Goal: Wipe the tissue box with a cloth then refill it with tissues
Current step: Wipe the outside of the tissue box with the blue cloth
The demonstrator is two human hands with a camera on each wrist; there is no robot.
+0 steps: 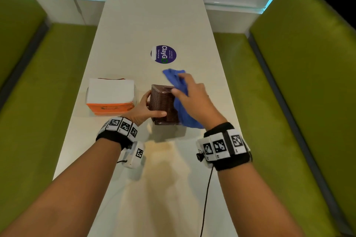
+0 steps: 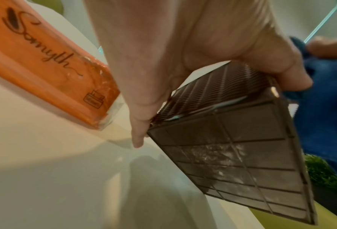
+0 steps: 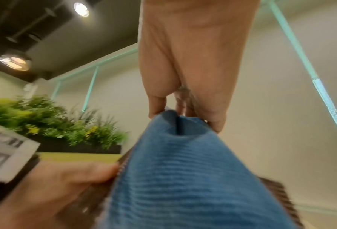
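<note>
Holding the brown tissue box (image 1: 163,102) tilted above the tabletop (image 1: 154,25), left hand (image 1: 143,108) clamps its side. Right hand (image 1: 194,98) clutches blue cloth (image 1: 182,109), seemingly against the box. Tissue pack (image 1: 110,95) sits left.

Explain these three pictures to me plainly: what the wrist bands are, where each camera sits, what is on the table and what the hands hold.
No machine here: a person works with bare hands, wearing black wrist bands with printed markers and small cameras. The wide picture comes from a head camera; the other two look along each wrist. The left hand grips a brown woven tissue box, lifted off the table in the left wrist view. The right hand pinches a blue cloth against the box. An orange pack of tissues and a round purple sticker lie on the table.
</note>
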